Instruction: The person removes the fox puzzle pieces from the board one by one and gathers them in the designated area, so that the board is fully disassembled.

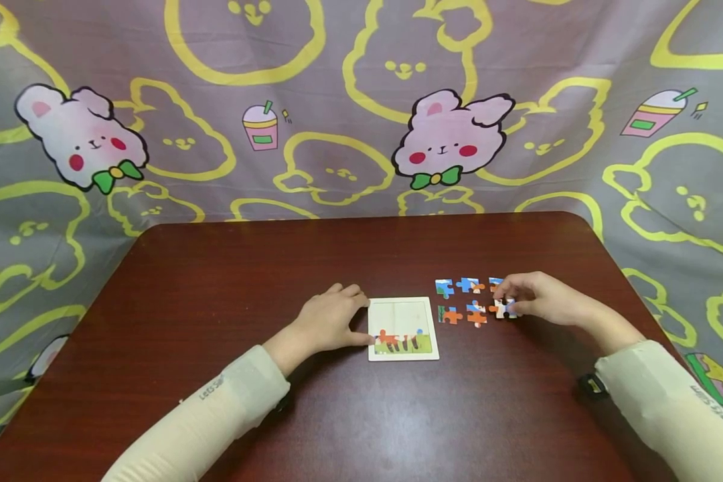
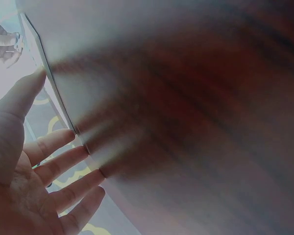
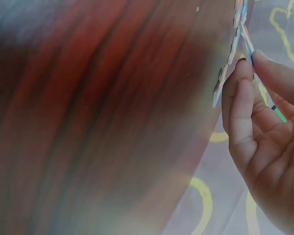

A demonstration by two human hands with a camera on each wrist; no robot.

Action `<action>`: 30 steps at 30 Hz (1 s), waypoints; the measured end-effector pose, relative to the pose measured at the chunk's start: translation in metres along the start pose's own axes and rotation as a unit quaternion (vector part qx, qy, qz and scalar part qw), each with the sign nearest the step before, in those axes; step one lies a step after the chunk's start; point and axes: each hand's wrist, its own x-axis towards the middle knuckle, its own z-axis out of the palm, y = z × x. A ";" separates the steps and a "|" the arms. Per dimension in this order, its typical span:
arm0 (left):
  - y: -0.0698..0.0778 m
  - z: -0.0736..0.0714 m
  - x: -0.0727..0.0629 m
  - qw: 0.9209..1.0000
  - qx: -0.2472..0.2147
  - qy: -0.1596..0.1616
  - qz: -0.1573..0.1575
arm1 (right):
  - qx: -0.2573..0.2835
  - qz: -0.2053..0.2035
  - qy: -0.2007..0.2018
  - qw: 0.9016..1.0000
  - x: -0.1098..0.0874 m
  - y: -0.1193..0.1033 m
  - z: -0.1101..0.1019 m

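Observation:
A square white puzzle tray (image 1: 399,307) lies on the table, its bottom row filled with picture pieces showing orange shapes, dark striped legs and green grass. My left hand (image 1: 331,318) rests at the tray's left edge, thumb and fingers spread and touching that side. To the right of the tray, my right hand (image 1: 545,299) pinches a jigsaw piece (image 1: 505,308) between thumb and fingers. In the right wrist view this piece (image 3: 247,41) stands tilted up from the table. Near it lie loose pieces, among them a blue-and-green one (image 1: 444,288) and an orange one (image 1: 450,315).
More loose pieces lie in two short rows, including a blue-and-orange piece (image 1: 471,286) and another orange-and-blue piece (image 1: 476,314). The dark red-brown table (image 1: 265,268) reaches back to a patterned cloth (image 1: 337,100) hanging behind it and at both sides.

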 end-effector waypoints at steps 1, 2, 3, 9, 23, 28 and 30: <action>0.000 0.000 0.000 1.000 0.000 0.000 0.000 | 0.002 0.004 -0.004 1.000 0.000 0.001 0.000; 0.000 0.000 0.000 1.000 0.000 0.001 0.001 | 0.005 0.009 -0.008 1.000 -0.001 0.001 -0.001; 0.000 0.000 0.000 1.000 0.001 0.001 0.001 | 0.006 0.012 -0.011 1.000 -0.001 0.002 -0.001; 0.000 0.000 0.001 1.000 0.000 0.000 0.001 | 0.009 0.026 -0.026 0.999 -0.002 0.004 -0.002; 0.000 -0.001 0.001 1.000 0.001 -0.003 -0.003 | -0.046 0.017 -0.010 0.999 -0.003 0.004 -0.006; -0.001 -0.001 0.001 1.000 -0.001 0.000 -0.001 | -0.077 0.028 0.002 0.997 -0.005 0.001 -0.008; 0.000 -0.001 0.001 1.000 -0.003 0.001 0.000 | -0.082 0.032 0.009 0.996 -0.005 -0.002 -0.008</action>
